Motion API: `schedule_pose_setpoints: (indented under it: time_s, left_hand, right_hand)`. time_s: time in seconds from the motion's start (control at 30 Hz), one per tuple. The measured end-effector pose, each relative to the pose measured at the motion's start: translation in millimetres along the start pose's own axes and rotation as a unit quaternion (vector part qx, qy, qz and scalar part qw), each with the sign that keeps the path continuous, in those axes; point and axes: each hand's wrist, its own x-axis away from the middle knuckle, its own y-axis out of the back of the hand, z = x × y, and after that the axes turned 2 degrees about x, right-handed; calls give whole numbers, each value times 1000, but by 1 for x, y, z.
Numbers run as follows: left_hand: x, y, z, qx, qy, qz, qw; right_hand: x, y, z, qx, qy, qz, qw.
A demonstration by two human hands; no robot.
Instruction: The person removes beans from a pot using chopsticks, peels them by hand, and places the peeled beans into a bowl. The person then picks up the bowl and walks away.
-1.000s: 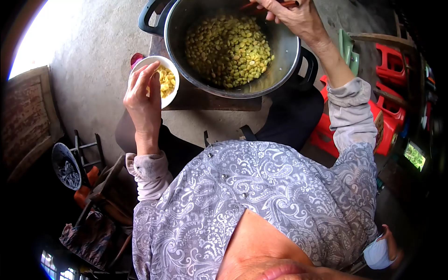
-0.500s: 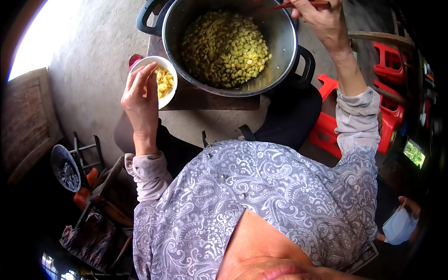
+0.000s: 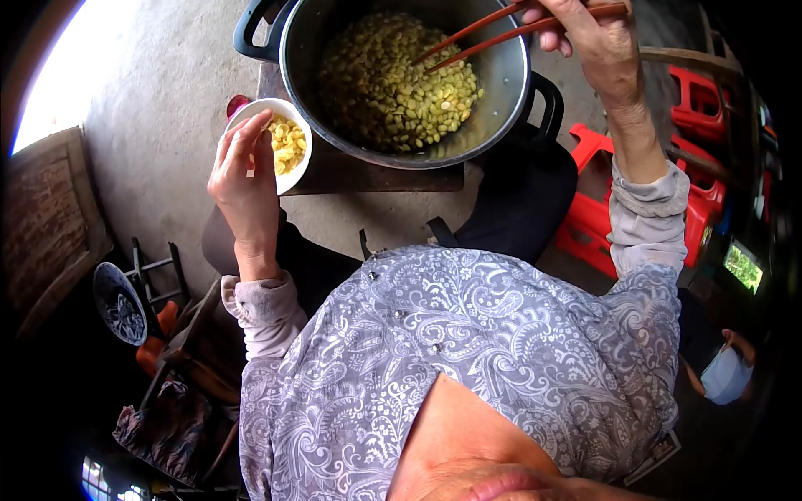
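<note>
A large metal pot (image 3: 501, 117) with dark handles holds many yellow-green beans (image 3: 401, 104). Over its right rim, my right hand (image 3: 597, 37) is closed on a pair of reddish-brown chopsticks (image 3: 493, 37); the tips are down among the beans, slightly apart. Left of the pot is a small white bowl (image 3: 302, 164) partly filled with yellow pieces that look like beans. My left hand (image 3: 245, 167) grips this bowl at its left side, with the fingers bent over the rim. Part of the bowl is hidden behind that hand.
The pot rests on a low wooden bench (image 3: 401, 181) in front of my knees. Red plastic stools (image 3: 589, 217) stand to the right. A dark basin (image 3: 119, 305) and wooden furniture are at the left. Another person's hand (image 3: 739, 342) shows at the lower right beside a pale blue object (image 3: 727, 376).
The chopsticks have swung down from the pot's upper rim, and their tips now reach the beans. My right hand has shifted slightly right and down. My left hand stays at the bowl.
</note>
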Motion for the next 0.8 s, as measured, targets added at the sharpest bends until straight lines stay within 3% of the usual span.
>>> schedule_pose_setpoints:
  time_s: [0.03, 0.13, 0.3, 0.4, 0.47, 0.53, 0.73, 0.77, 0.8]
  left_hand:
    - [0, 1, 0, 1, -2, -3, 1000]
    - [0, 2, -2, -9, -6, 1, 1000]
    - [-1, 0, 0, -2, -8, 8, 1000]
    - [-2, 2, 0, 0, -5, 5, 1000]
    - [0, 3, 1, 1, -1, 2, 1000]
    - [-1, 1, 1, 7, -1, 0, 1000]
    - [-1, 2, -6, 16, 10, 15, 1000]
    - [0, 1, -3, 18, 1, 9, 1000]
    - [-1, 0, -1, 18, -5, 3, 1000]
  right_hand:
    - [-2, 1, -10, 5, 28, -16, 999]
    - [9, -3, -3, -52, -9, 8, 999]
    - [17, -36, -17, -98, -11, 194, 976]
    - [18, -28, -15, 10, 53, 69, 996]
    - [16, -17, -6, -2, -3, -15, 1000]
    - [15, -10, -6, -29, 27, -41, 998]
    - [7, -18, -7, -57, 2, -19, 998]
    - [4, -24, -13, -60, 63, 15, 996]
    - [5, -25, -3, -72, 25, 69, 995]
